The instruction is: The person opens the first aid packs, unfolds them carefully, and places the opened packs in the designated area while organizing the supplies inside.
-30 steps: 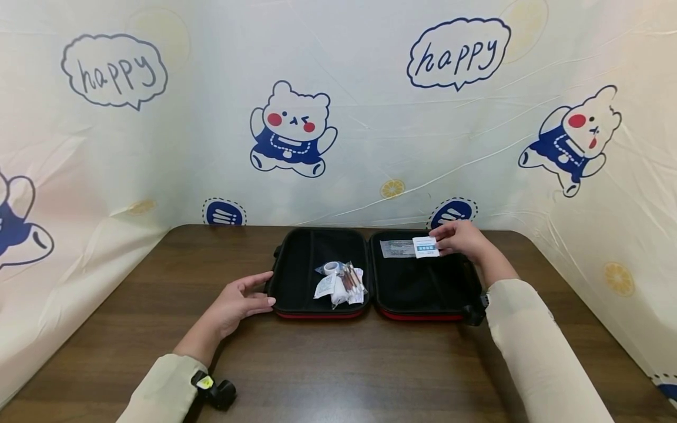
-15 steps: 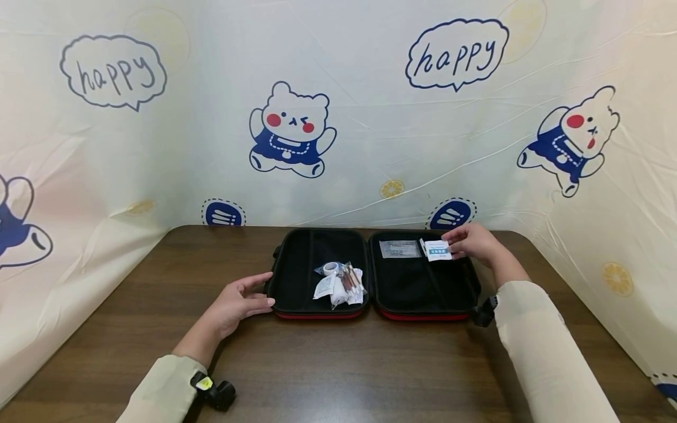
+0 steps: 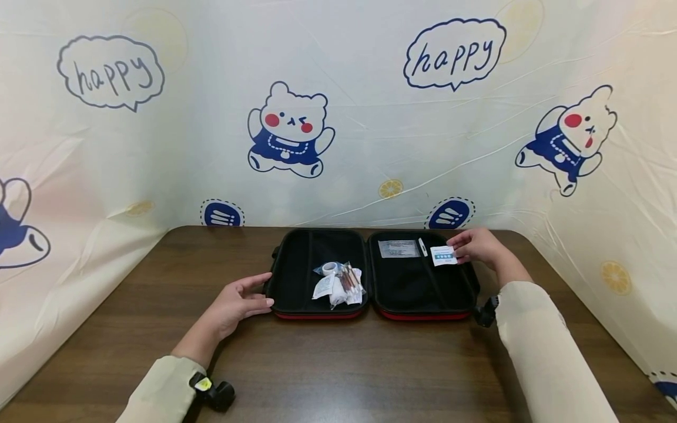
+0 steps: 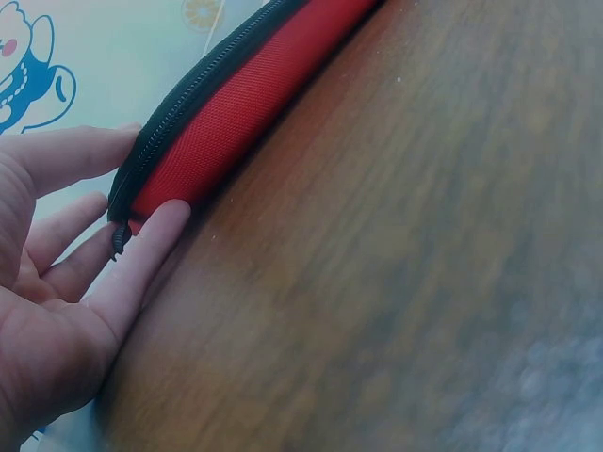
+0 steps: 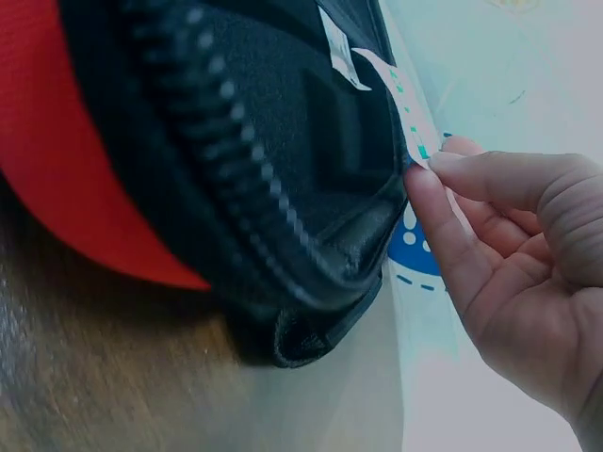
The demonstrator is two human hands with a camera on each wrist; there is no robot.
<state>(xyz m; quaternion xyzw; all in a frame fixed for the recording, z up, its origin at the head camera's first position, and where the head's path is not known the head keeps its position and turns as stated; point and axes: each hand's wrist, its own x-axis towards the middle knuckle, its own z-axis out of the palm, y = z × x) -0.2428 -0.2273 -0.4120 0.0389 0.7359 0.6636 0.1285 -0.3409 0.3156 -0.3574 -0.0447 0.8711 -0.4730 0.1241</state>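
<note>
A zippered case with a red shell and black lining lies open on the table, its left half and right half side by side. My left hand touches the left side of the case; in the left wrist view its fairly straight fingers meet the zipper edge and the thumb lies on the red shell. Over the right half, my right hand pinches a small white packet with blue print by its edge. Thumb and forefinger hold that packet in the right wrist view.
A clear printed packet and a slim white stick lie in the right half. Piled in the left half are a white tape roll, cotton swabs and white packets. A printed cloth hangs behind the table.
My right hand has moved right and slightly nearer with the white packet, away from the clear packet. The white stick now shows fully. My left hand stays in place.
</note>
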